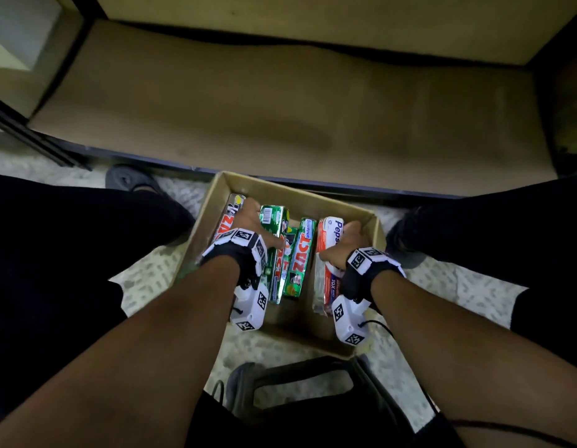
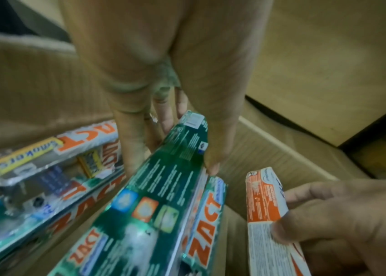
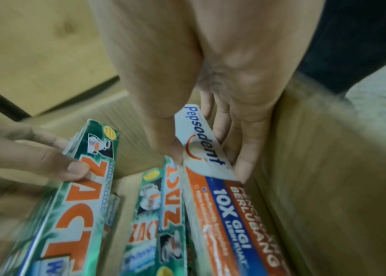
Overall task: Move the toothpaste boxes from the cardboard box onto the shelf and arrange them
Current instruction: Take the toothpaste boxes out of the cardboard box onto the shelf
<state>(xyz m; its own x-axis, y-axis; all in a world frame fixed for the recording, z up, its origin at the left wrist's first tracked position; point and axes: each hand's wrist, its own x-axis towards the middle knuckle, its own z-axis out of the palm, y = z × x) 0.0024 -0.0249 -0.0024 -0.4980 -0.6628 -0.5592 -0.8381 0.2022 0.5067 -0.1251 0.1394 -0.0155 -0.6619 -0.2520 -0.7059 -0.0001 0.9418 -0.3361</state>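
An open cardboard box stands on the floor between my knees with several toothpaste boxes in it. My left hand grips a green Zact box, thumb on one side and fingers on the other. My right hand grips a white, red and blue Pepsodent box by the right wall. Another green Zact box lies between them. A silver Zact box lies at the left wall.
The shelf's lowest board is a broad tan surface just beyond the box, with a dark front edge and dark uprights at both sides. My legs flank the box. A black stool frame is near me.
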